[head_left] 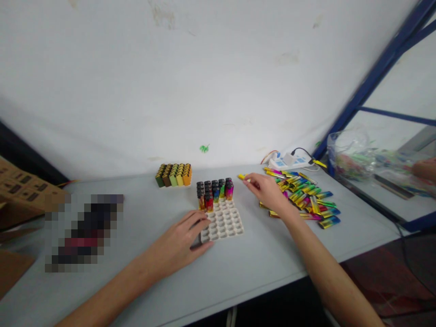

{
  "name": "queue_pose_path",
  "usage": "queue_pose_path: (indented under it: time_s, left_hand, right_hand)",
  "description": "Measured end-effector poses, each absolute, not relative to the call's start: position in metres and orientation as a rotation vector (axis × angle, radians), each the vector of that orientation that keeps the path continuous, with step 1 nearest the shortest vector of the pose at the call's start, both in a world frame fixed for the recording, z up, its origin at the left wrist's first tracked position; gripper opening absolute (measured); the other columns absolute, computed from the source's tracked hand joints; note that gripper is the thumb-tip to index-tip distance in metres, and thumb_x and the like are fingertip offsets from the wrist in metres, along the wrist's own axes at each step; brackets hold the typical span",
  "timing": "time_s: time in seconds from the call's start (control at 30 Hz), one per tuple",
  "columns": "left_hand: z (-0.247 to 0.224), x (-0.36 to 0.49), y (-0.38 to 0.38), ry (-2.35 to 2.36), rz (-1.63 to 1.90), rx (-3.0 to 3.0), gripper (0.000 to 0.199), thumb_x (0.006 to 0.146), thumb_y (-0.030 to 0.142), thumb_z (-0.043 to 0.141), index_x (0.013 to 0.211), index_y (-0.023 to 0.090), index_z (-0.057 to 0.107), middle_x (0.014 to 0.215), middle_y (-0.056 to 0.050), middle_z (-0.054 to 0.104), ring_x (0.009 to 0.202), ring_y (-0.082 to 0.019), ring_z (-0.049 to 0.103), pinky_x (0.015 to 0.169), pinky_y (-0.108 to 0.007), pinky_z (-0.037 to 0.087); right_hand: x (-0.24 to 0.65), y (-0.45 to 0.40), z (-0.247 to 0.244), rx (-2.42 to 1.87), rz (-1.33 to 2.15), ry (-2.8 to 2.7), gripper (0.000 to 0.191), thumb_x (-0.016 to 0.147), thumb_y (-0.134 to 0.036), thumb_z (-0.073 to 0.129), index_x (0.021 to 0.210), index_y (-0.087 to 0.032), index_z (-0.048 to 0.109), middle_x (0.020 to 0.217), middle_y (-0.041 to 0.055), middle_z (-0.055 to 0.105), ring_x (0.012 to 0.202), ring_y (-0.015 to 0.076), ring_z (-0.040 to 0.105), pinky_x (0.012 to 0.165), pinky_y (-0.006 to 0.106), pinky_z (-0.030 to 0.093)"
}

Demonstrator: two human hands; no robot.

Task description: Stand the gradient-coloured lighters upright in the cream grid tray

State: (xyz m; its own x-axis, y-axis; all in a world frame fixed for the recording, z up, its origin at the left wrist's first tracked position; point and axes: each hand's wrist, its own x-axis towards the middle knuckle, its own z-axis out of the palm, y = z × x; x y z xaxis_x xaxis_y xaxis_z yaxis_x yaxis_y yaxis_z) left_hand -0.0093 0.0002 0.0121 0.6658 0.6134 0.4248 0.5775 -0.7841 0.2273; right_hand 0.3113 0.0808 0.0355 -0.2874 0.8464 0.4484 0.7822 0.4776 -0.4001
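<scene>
A white tray (226, 222) with rows of small pockets lies on the table in front of me. Black-topped lighters (215, 190) with shiny coloured bodies stand upright in its far rows, while the near pockets hold nothing. My left hand (184, 238) grips the tray's left near corner, fingers over the edge and thumb at the front. Beyond the tray's right side, my right hand (264, 188) pinches a small yellow lighter (241, 176), mostly hidden by the fingertips. Beside that hand spreads a loose pile of metallic multicoloured lighters (306, 197).
Another block of upright lighters (173, 175) stands near the wall. A white power strip (291, 160) with cables sits behind the pile. Cardboard boxes (29, 193) are at the left. At the right are a blue frame (371, 75), a clear plastic bag (350, 154) and another person's hand (424, 170).
</scene>
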Motion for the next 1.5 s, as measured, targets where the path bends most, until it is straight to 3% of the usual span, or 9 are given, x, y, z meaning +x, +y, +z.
queue_pose_path:
  time_s: [0.17,0.3,0.6,0.77,1.07,1.2,1.33,1.4,1.5]
  left_hand:
    - [0.01,-0.009,0.0,1.009,0.752,2.794,0.034,0.095,0.03,0.074,0.126,0.019,0.068,0.127,-0.012,0.071,0.126,-0.029,0.066,0.11,-0.045,0.059]
    - [0.01,-0.009,0.0,1.012,0.73,2.807,0.034,0.095,0.029,0.073,0.126,0.017,0.067,0.127,-0.013,0.071,0.126,-0.029,0.066,0.11,-0.046,0.058]
    - [0.013,-0.007,-0.001,1.017,0.731,2.796,0.034,0.094,0.028,0.074,0.126,0.02,0.067,0.128,-0.011,0.071,0.125,-0.028,0.066,0.11,-0.044,0.059]
    - [0.013,-0.007,-0.001,1.017,0.75,2.796,0.034,0.093,0.028,0.075,0.126,0.02,0.066,0.126,-0.011,0.071,0.125,-0.028,0.066,0.108,-0.043,0.059]
    - [0.011,-0.007,-0.001,1.012,0.717,2.799,0.035,0.093,0.026,0.075,0.126,0.019,0.065,0.126,-0.012,0.069,0.125,-0.028,0.065,0.107,-0.044,0.06]
    - [0.012,-0.007,-0.001,1.021,0.708,2.789,0.035,0.094,0.027,0.075,0.126,0.019,0.064,0.126,-0.012,0.069,0.125,-0.028,0.065,0.108,-0.045,0.059]
    - [0.012,-0.006,0.0,1.016,0.691,2.776,0.036,0.093,0.027,0.077,0.125,0.02,0.064,0.126,-0.012,0.068,0.125,-0.028,0.064,0.108,-0.044,0.059]
    - [0.012,-0.006,0.0,1.009,0.691,2.774,0.037,0.092,0.027,0.078,0.125,0.02,0.064,0.126,-0.011,0.068,0.125,-0.028,0.064,0.108,-0.045,0.059]
    - [0.011,-0.006,0.001,0.999,0.7,2.781,0.036,0.093,0.028,0.077,0.125,0.019,0.064,0.126,-0.012,0.068,0.125,-0.029,0.063,0.109,-0.047,0.058]
  right_hand:
    - [0.352,0.108,0.02,-1.947,-0.051,-2.0,0.028,0.099,-0.034,0.066,0.113,-0.013,0.079,0.114,0.0204,0.072,0.106,0.0319,0.067,0.095,0.044,0.048]
    - [0.35,0.112,0.015,-2.069,-0.061,-1.984,0.029,0.097,-0.041,0.068,0.109,-0.019,0.082,0.125,0.0204,0.068,0.119,0.0363,0.062,0.099,0.051,0.047]
    - [0.353,0.112,0.018,-1.913,0.055,-1.828,0.019,0.094,-0.028,0.068,0.107,-0.014,0.073,0.098,0.0114,0.078,0.092,0.0259,0.073,0.087,0.039,0.053]
    - [0.355,0.107,0.029,-1.501,0.24,-1.503,0.035,0.088,-0.045,0.072,0.105,-0.015,0.073,0.094,0.0115,0.079,0.088,0.0263,0.073,0.088,0.043,0.056]
    - [0.317,0.08,0.055,-0.975,1.037,-1.169,0.048,0.076,-0.06,0.082,0.105,-0.026,0.064,0.123,0.0093,0.075,0.108,0.0257,0.073,0.095,0.044,0.058]
    - [0.295,0.066,0.06,-0.851,1.159,-1.277,0.041,0.09,-0.062,0.068,0.108,-0.03,0.051,0.088,0.0008,0.071,0.079,0.0195,0.069,0.076,0.038,0.059]
    - [0.273,0.052,0.059,-0.792,1.346,-1.301,0.041,0.092,-0.064,0.067,0.109,-0.03,0.049,0.07,-0.0085,0.044,0.051,0.0103,0.038,0.045,0.021,0.038]
    - [0.263,0.048,0.055,-0.82,1.369,-1.32,0.041,0.093,-0.065,0.065,0.102,-0.028,0.051,0.068,-0.0093,0.036,0.048,0.0084,0.026,0.041,0.019,0.022]
    - [0.251,0.046,0.044,-0.894,1.229,-1.358,0.049,0.095,-0.068,0.061,0.079,-0.024,0.046,0.062,-0.0092,0.029,0.049,0.0083,0.022,0.042,0.022,0.017]
